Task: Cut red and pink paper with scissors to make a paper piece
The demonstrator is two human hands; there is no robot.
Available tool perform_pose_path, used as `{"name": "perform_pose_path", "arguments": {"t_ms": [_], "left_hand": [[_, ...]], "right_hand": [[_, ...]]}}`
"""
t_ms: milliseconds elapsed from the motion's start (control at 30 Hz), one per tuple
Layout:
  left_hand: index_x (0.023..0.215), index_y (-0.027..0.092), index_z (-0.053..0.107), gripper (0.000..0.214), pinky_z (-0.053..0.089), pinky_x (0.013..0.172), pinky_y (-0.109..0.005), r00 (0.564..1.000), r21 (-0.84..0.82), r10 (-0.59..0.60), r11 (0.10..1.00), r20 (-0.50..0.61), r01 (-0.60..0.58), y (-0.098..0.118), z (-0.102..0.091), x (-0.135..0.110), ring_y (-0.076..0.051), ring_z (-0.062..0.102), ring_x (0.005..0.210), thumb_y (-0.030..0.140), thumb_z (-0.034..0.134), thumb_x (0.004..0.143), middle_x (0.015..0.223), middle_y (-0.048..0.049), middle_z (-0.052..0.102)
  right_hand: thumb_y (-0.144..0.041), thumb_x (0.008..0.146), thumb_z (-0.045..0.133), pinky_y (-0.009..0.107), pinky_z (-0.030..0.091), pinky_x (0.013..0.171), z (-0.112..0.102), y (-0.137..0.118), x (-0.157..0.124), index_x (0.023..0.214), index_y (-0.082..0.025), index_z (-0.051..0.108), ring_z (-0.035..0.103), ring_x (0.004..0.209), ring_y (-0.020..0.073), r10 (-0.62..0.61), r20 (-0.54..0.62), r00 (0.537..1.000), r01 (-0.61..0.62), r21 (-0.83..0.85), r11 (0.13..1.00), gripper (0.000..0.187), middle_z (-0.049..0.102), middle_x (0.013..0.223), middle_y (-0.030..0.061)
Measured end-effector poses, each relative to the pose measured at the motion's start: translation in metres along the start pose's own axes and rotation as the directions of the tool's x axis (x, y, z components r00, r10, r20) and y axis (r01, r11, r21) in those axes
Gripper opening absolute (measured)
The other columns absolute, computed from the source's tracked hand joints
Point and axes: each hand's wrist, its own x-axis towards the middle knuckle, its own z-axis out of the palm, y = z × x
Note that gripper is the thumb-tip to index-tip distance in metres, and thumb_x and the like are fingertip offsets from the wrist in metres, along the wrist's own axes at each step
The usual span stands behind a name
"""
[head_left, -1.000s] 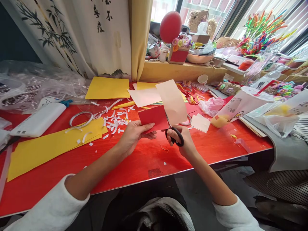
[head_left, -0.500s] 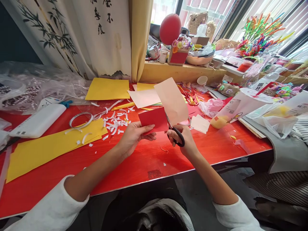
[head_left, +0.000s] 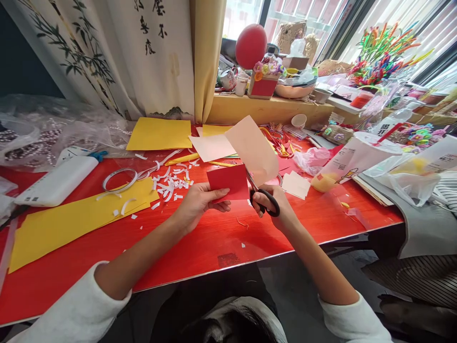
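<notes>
Paper cutting, held in the air above the glossy red table (head_left: 200, 252). Left hand (head_left: 200, 202): pinched, thumb on top and fingers beneath, gripping the small red rectangular paper card (head_left: 227, 182) by its left side. Right hand (head_left: 283, 207): closed round the handles of the black-handled metal scissors (head_left: 275, 202), blades pointing far and slightly left along the card's right edge. Gap between the blades too small to judge.

Against the view half a second ago: scissors and right hand have slid slightly near and right; card a touch nearer too. The large pale pink paper flap (head_left: 255, 150), raised beyond and right of the card, now leans further left and bows along its right side. Flap and card may well be one pale-backed sheet; not certain. Judgement: the cut is under way, the flap loosening. Whether it still hangs by a strip cannot be told; blades and fingers cover the join.

Unmoved round about: curled white paper scraps (head_left: 173, 181) left of the card, wide yellow paper strips (head_left: 82, 209) farther left, small pale paper squares (head_left: 295, 185) just right of the right hand.
</notes>
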Motion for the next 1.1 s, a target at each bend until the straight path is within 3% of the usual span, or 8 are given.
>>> {"name": "perform_pose_path", "arguments": {"t_ms": [167,400,500,567,700,900,1000,1100], "left_hand": [[0.078,0.011,0.071,0.021,0.049,0.057,-0.024,1.0,-0.002,-0.002,1.0,0.017,0.002,0.001,0.0,-0.001,-0.011,0.061,0.052,0.027,0.077,0.066,0.059,-0.0029,0.067],[0.075,0.011,0.071,0.019,0.049,0.057,-0.024,0.999,0.054,-0.02,0.998,0.044,0.018,0.002,-0.006,0.003,-0.012,0.062,0.052,0.028,0.077,0.067,0.059,-0.004,0.068],[0.075,0.012,0.069,0.02,0.049,0.056,-0.025,1.0,0.072,0.02,0.997,0.016,-0.021,0.006,-0.012,0.007,-0.013,0.062,0.053,0.028,0.077,0.066,0.061,-0.0033,0.068],[0.079,0.012,0.069,0.022,0.049,0.056,-0.024,0.997,0.067,0.067,0.996,-0.023,-0.066,0.008,-0.016,0.009,-0.012,0.063,0.054,0.028,0.077,0.066,0.064,-0.0023,0.068],[0.08,0.012,0.066,0.021,0.048,0.054,-0.022,0.99,0.079,0.121,0.99,-0.077,-0.115,0.008,-0.019,0.01,-0.01,0.061,0.051,0.029,0.074,0.07,0.063,-0.0011,0.067],[0.077,0.013,0.064,0.021,0.048,0.056,-0.022,0.984,0.135,0.156,0.98,-0.089,-0.144,0.003,-0.018,0.01,-0.009,0.06,0.052,0.032,0.071,0.073,0.064,0.0004,0.066],[0.077,0.013,0.063,0.023,0.049,0.057,-0.023,0.978,0.208,0.177,0.966,-0.113,-0.151,0.002,-0.018,0.011,-0.009,0.059,0.053,0.035,0.069,0.074,0.065,0.001,0.064],[0.082,0.013,0.062,0.025,0.049,0.059,-0.025,0.982,0.303,0.165,0.944,-0.087,-0.131,0.002,-0.017,0.011,-0.01,0.059,0.054,0.037,0.067,0.075,0.067,0.0007,0.064]], "right_hand": [[-0.053,0.059,0.076,0.022,0.028,0.034,0.003,-0.001,-0.002,0.056,-0.017,0.057,0.035,0.035,0.0071,0.003,-0.048,0.999,-0.002,0.014,1.0,0.041,0.042,0.038,-0.0048],[-0.052,0.068,0.07,0.021,0.026,0.036,-0.004,0.002,-0.001,0.061,-0.017,0.057,0.037,0.037,0.0065,-0.006,0.005,1.0,0.006,-0.001,1.0,0.038,0.044,0.044,-0.0048],[-0.05,0.068,0.07,0.022,0.03,0.041,-0.011,0.01,0.006,0.071,-0.016,0.06,0.042,0.042,0.008,0.063,0.001,0.998,-0.063,-0.122,0.991,0.036,0.047,0.051,-0.0043],[-0.045,0.066,0.073,0.023,0.034,0.045,-0.017,0.018,0.009,0.09,-0.015,0.062,0.045,0.049,0.0101,0.084,-0.026,0.996,-0.088,-0.265,0.96,0.04,0.047,0.057,-0.0049],[-0.033,0.075,0.065,0.025,0.042,0.059,-0.022,0.027,0.008,0.118,-0.017,0.051,0.051,0.067,0.0139,-0.002,0.016,1.0,0.01,-0.493,0.87,0.048,0.053,0.073,-0.0019],[-0.029,0.084,0.06,0.035,0.044,0.089,-0.01,0.021,0.005,0.106,-0.02,0.064,0.057,0.099,0.0208,-0.079,0.282,0.956,0.241,-0.603,0.76,0.024,0.058,0.109,0.0087],[-0.032,0.085,0.06,0.037,0.043,0.095,-0.001,0.017,0.008,0.102,-0.02,0.067,0.057,0.106,0.0227,-0.145,0.25,0.957,0.267,-0.576,0.773,0.022,0.06,0.113,0.0095],[-0.04,0.084,0.06,0.036,0.048,0.088,0.005,0.013,0.009,0.101,-0.019,0.065,0.06,0.102,0.0225,-0.141,0.165,0.976,0.197,-0.399,0.896,0.027,0.064,0.107,0.0086]]}}
